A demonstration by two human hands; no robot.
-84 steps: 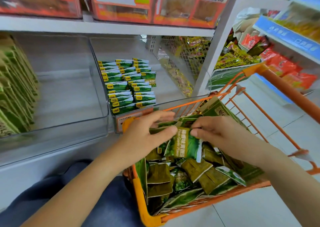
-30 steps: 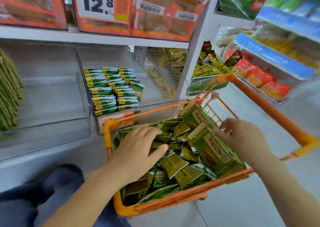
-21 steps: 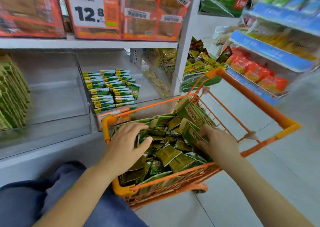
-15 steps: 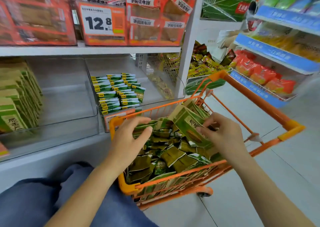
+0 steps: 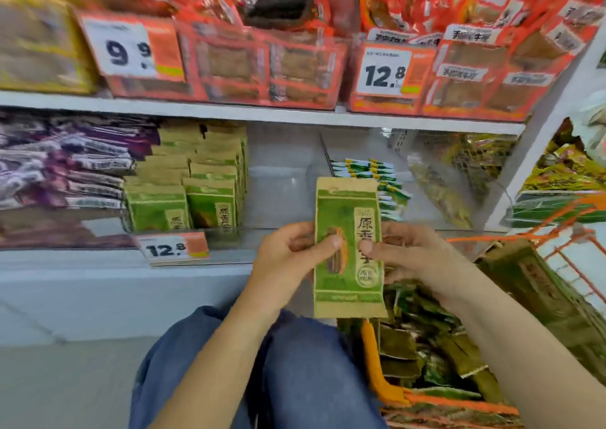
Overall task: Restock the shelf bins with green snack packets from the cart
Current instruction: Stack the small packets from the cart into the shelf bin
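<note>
A tall green and tan snack packet (image 5: 348, 248) is held upright in front of the shelf. My left hand (image 5: 288, 258) grips its left edge, thumb across the front. My right hand (image 5: 410, 255) grips its right edge the same way. Behind it stands a clear shelf bin (image 5: 282, 199), its right half bare, with matching green packets (image 5: 196, 192) lined up in its left half. The orange cart (image 5: 380, 373) at lower right holds several green packets (image 5: 426, 346).
Small green and white packets (image 5: 377, 176) fill the bin to the right. Purple packets (image 5: 72, 166) lie at the left. Red snack boxes and price tags (image 5: 382, 68) line the upper shelf. My knee in blue jeans (image 5: 288, 373) is below the hands.
Both hands have lifted out of the cart and now hold one large green packet upright in front of the shelf bin. The view has swung left and up toward the shelf.
</note>
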